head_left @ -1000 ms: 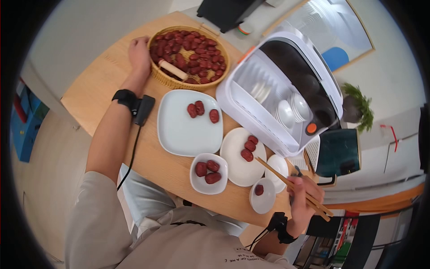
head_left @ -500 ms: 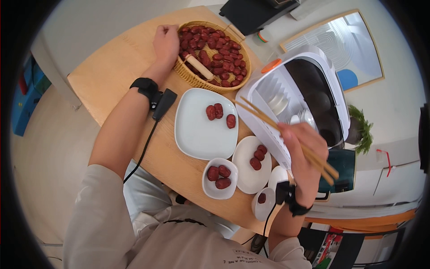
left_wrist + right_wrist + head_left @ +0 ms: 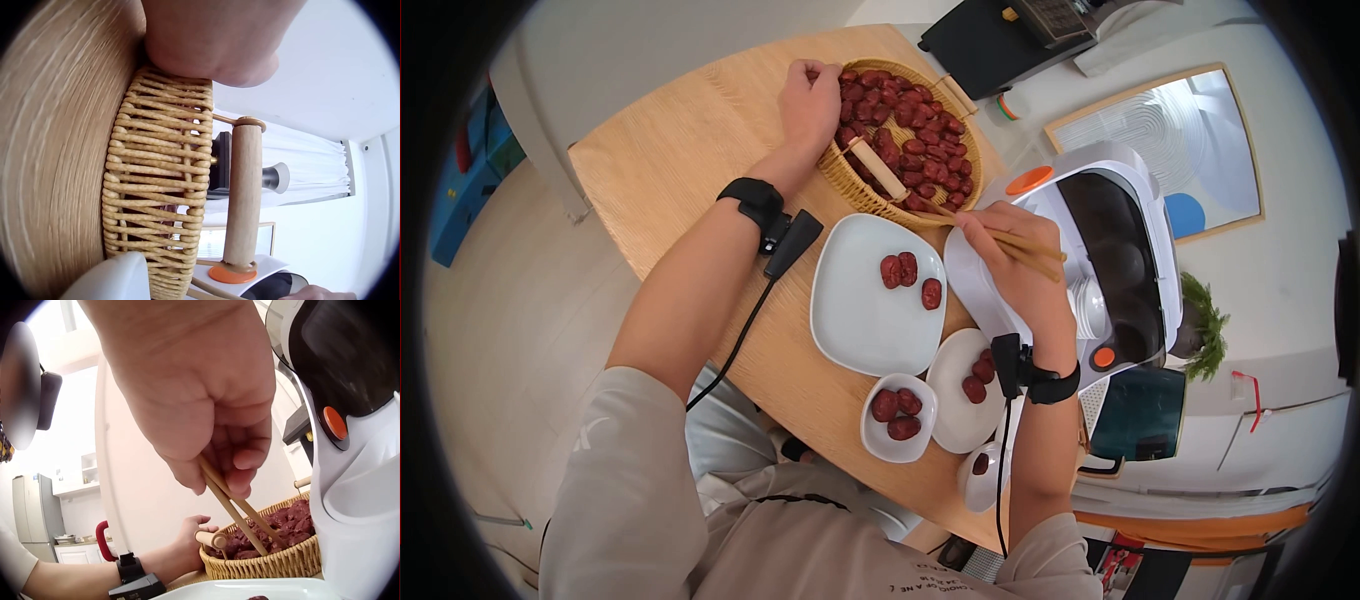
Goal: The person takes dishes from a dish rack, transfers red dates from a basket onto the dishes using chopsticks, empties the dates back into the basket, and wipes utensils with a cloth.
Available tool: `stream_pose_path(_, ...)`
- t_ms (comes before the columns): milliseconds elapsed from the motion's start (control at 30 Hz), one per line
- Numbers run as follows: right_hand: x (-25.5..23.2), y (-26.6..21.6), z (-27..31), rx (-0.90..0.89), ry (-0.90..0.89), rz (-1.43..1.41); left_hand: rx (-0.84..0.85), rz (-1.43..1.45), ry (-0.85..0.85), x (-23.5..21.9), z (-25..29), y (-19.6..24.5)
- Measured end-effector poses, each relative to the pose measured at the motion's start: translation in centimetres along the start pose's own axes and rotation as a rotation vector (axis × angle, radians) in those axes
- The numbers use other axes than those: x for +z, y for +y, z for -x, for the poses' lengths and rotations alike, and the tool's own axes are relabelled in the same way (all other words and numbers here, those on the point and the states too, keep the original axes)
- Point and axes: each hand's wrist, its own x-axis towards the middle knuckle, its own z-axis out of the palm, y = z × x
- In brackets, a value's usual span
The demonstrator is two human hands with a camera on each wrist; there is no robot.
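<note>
My right hand (image 3: 1022, 262) pinches a pair of wooden chopsticks (image 3: 232, 509). Their tips reach down among the red dates (image 3: 940, 150) inside the round wicker basket (image 3: 269, 565), near its front handle (image 3: 878, 168). On the basket's far left side, my left hand (image 3: 810, 112) holds the rim; its fingers are partly hidden. A white square plate (image 3: 865, 325) in front of the basket bears three dates (image 3: 907, 268). Nearer to me, a small white bowl (image 3: 872, 437) contains three dates, and a white round plate (image 3: 950, 405) has several, partly behind my right forearm.
Right of the basket stands a white dish box (image 3: 972, 290) with its dark lid raised and white dishes (image 3: 1088, 308) inside. Another small bowl (image 3: 975, 492) with one date is at the table's near edge. A black appliance (image 3: 970, 50) is behind the basket.
My right hand has carried the chopsticks from beside the small bowls, across the dish box, up and left to the basket. My left hand stays at the basket; the whole view has shifted.
</note>
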Motion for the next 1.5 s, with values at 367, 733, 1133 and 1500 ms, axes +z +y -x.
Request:
stream_pose_path(367, -10.3, -4.2, 17.2, 0.147, 0.288, -0.006, 0.081, -0.039, -0.017, -0.4, -1.3, -1.3)
stream_pose_path(733, -10.8, -7.6, 37.4, 0.917, 0.32, -0.257, 0.039, -0.008, -0.102, -0.8, -2.7, -2.5)
stream_pose_path(1133, -11.3, -5.5, 23.7, 0.403, 0.373, -0.033, 0.059, -0.087, -0.039, -0.7, -1.1, -0.5)
stream_pose_path(1500, -1.7, -3.1, 0.5, 0.129, 0.227, -0.08, 0.013, -0.01, -0.013, -0.4, -0.2, 0.1)
